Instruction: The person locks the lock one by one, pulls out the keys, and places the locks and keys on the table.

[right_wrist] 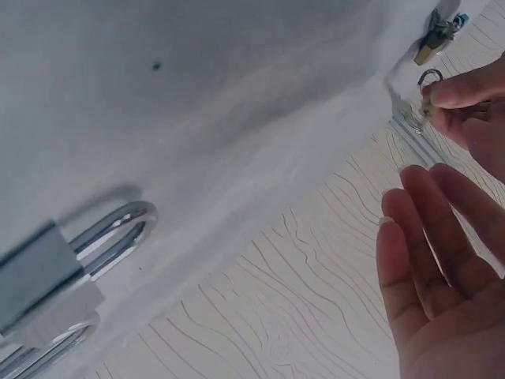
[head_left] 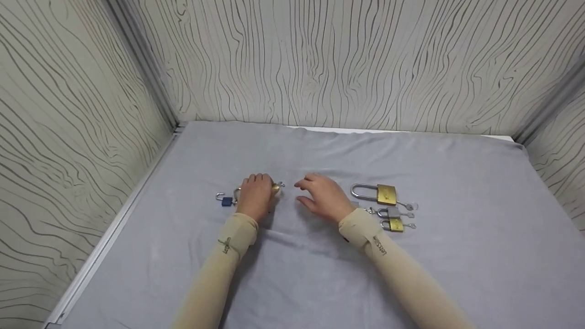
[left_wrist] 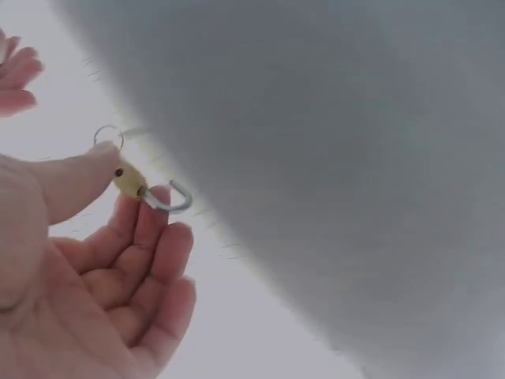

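Observation:
My left hand pinches a small brass padlock between thumb and fingers. Its shackle is swung out, and a thin key ring shows by the thumb tip. In the head view the hand covers most of this brass padlock. Just left of that hand lies a blue padlock with a raised shackle. My right hand hovers across from the left one, fingers relaxed and spread, holding nothing. In the right wrist view its fingers are below the held padlock.
Right of my right hand lie a large long-shackled brass padlock, a grey padlock and a small brass padlock, each with a key. Another grey padlock is partly behind the right wrist. Grey cloth covers the table; patterned walls enclose it.

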The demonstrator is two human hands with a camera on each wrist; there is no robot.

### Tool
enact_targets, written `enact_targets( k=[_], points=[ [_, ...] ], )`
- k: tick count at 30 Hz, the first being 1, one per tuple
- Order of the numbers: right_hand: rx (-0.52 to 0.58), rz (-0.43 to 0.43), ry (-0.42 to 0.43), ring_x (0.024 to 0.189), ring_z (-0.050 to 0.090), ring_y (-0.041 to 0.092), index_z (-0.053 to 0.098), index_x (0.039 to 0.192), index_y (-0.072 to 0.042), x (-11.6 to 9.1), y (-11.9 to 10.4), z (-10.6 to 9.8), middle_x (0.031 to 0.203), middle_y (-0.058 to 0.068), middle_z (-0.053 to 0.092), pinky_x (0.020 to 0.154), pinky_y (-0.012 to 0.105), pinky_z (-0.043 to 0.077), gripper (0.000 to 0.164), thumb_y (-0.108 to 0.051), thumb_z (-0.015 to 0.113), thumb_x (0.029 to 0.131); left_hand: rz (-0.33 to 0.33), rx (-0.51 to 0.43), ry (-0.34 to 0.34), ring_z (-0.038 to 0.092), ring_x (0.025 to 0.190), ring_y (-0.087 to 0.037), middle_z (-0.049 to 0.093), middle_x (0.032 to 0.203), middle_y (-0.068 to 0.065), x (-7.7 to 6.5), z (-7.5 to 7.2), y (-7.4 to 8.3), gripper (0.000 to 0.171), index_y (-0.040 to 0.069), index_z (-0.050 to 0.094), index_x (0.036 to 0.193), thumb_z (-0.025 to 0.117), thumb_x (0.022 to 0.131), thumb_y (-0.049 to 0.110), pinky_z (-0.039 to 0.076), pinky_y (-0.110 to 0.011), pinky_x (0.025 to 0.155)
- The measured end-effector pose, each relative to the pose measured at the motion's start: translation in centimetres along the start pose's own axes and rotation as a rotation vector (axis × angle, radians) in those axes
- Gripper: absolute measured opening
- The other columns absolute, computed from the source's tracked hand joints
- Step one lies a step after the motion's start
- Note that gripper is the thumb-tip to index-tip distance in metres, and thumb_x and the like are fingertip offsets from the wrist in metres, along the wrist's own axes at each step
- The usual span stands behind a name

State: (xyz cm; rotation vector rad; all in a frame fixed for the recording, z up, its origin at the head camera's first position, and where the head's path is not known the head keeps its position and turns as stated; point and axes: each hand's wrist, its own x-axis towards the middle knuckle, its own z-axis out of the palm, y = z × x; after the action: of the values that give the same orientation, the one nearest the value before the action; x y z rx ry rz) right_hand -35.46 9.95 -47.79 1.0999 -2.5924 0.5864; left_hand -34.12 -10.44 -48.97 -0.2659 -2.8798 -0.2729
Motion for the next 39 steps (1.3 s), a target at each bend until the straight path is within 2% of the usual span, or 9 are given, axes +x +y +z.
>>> enact_targets(
  k=[3, 8, 11, 14, 18, 23, 26, 32, 39],
  points=[
    [0.117, 0.052, 0.022, 0.094, 0.070, 0.026, 0.073, 0.119, -0.006, -0.3, 0.0, -0.7, 0.103, 0.010, 0.072, 0.083, 0.043, 0.059, 0.025, -0.018, 0.074, 0.097, 0.042, -0.056, 0.067, 0.064, 0.097, -0.030, 0.068, 0.099, -0.011, -0.3, -0.9, 1.5, 0.020, 0.003, 0.065, 0.108, 0.068, 0.102, 0.022, 0.051, -0.046, 0.093],
    [0.381, 0.146, 0.030, 0.095, 0.072, 0.022, 0.069, 0.129, -0.006, -1.4, -0.1, -2.3, 0.113, 0.009, 0.073, 0.082, 0.038, 0.061, 0.031, -0.022, 0.066, 0.104, 0.187, -0.058, 0.194, 0.063, 0.098, -0.027, 0.064, 0.102, -0.009, -1.1, -2.0, 4.3, 0.022, 0.006, 0.062, 0.108, 0.069, 0.101, 0.026, 0.052, -0.044, 0.093],
    [0.517, 0.192, 0.030, 0.097, 0.073, 0.024, 0.069, 0.129, -0.008, -2.4, -0.1, -3.2, 0.119, 0.009, 0.074, 0.084, 0.036, 0.061, 0.029, -0.022, 0.065, 0.104, 0.283, -0.031, 0.279, 0.065, 0.102, -0.027, 0.064, 0.109, -0.009, -1.5, -2.2, 5.8, 0.024, 0.007, 0.061, 0.108, 0.072, 0.099, 0.026, 0.053, -0.043, 0.094],
    [0.618, 0.238, 0.060, 0.091, 0.075, 0.028, 0.072, 0.124, -0.008, -3.7, 0.1, -4.1, 0.113, 0.009, 0.076, 0.080, 0.033, 0.062, 0.025, -0.019, 0.068, 0.102, 0.373, -0.091, 0.313, 0.067, 0.101, -0.024, 0.063, 0.116, -0.008, -1.8, -2.4, 6.8, 0.025, 0.007, 0.061, 0.110, 0.073, 0.098, 0.025, 0.055, -0.040, 0.090],
    [0.694, 0.271, 0.107, 0.081, 0.076, 0.027, 0.076, 0.116, -0.008, -5.3, 0.5, -5.1, 0.101, 0.010, 0.078, 0.071, 0.028, 0.062, 0.019, -0.015, 0.072, 0.099, 0.444, -0.283, 0.251, 0.068, 0.095, -0.021, 0.061, 0.118, -0.007, -2.0, -2.5, 7.4, 0.028, 0.007, 0.059, 0.117, 0.070, 0.100, 0.026, 0.057, -0.036, 0.082],
    [0.760, 0.257, 0.136, 0.082, 0.076, 0.021, 0.076, 0.113, -0.007, -7.2, 0.8, -6.5, 0.101, 0.011, 0.077, 0.073, 0.028, 0.063, 0.017, -0.014, 0.073, 0.098, 0.435, -0.568, 0.110, 0.071, 0.099, -0.018, 0.066, 0.121, -0.008, -2.2, -2.4, 7.4, 0.034, 0.008, 0.056, 0.129, 0.065, 0.104, 0.028, 0.060, -0.034, 0.084],
    [0.788, 0.221, 0.163, 0.084, 0.077, 0.025, 0.075, 0.115, -0.005, -8.2, 0.9, -7.1, 0.101, 0.014, 0.077, 0.075, 0.031, 0.064, 0.018, -0.010, 0.072, 0.098, 0.442, -0.703, 0.034, 0.071, 0.092, -0.015, 0.073, 0.112, -0.006, -2.3, -2.4, 7.5, 0.030, 0.008, 0.059, 0.129, 0.060, 0.107, 0.029, 0.059, -0.031, 0.082],
    [0.796, 0.158, 0.220, 0.084, 0.077, 0.024, 0.075, 0.115, -0.001, -9.5, 0.9, -7.7, 0.102, 0.018, 0.075, 0.076, 0.031, 0.064, 0.019, 0.001, 0.070, 0.097, 0.433, -0.853, -0.048, 0.064, 0.077, -0.012, 0.070, 0.089, -0.002, -2.4, -2.6, 8.2, 0.022, 0.008, 0.069, 0.107, 0.057, 0.108, 0.026, 0.053, -0.023, 0.070],
    [0.826, 0.184, 0.248, 0.079, 0.074, 0.016, 0.074, 0.109, 0.000, -10.3, 0.5, -7.5, 0.099, 0.018, 0.075, 0.072, 0.028, 0.062, 0.014, 0.001, 0.071, 0.096, 0.404, -1.002, -0.131, 0.047, 0.059, -0.006, 0.052, 0.071, 0.001, -2.6, -2.2, 9.1, 0.030, 0.004, 0.061, 0.093, 0.050, 0.111, 0.025, 0.041, -0.021, 0.056]
  ],
)
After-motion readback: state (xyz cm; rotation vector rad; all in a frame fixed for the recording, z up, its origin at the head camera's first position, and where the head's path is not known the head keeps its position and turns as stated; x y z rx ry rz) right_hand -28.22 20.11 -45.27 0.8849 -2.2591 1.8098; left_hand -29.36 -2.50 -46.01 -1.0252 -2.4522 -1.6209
